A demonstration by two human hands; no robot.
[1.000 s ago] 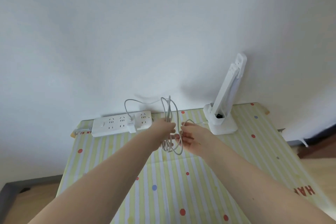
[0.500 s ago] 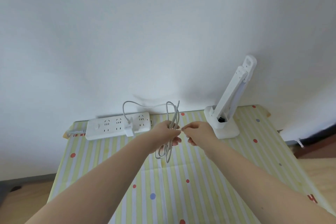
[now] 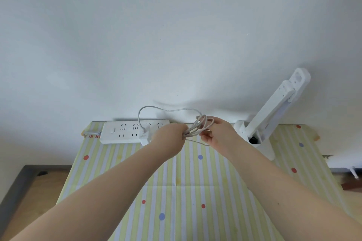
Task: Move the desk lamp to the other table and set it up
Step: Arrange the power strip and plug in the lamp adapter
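A white desk lamp (image 3: pixel 274 107) stands folded at the table's back right, leaning toward the wall. Its grey cable (image 3: pixel 197 128) is gathered in loops between my hands. My left hand (image 3: pixel 170 139) pinches one end of the bundle. My right hand (image 3: pixel 217 133) grips the other end, fingers closed over the loops. A single strand arcs up from the bundle to a white plug adapter (image 3: pixel 144 137) seated in the white power strip (image 3: pixel 125 132) by the wall.
The table (image 3: pixel 176 182) wears a yellow-striped cloth with coloured dots and stands against a white wall. Wooden floor and a dark baseboard show at the lower left, floor and a wall edge at the right.
The cable bundle has turned from hanging upright to lying sideways between my hands, and both hands have shifted up and right toward the lamp base.
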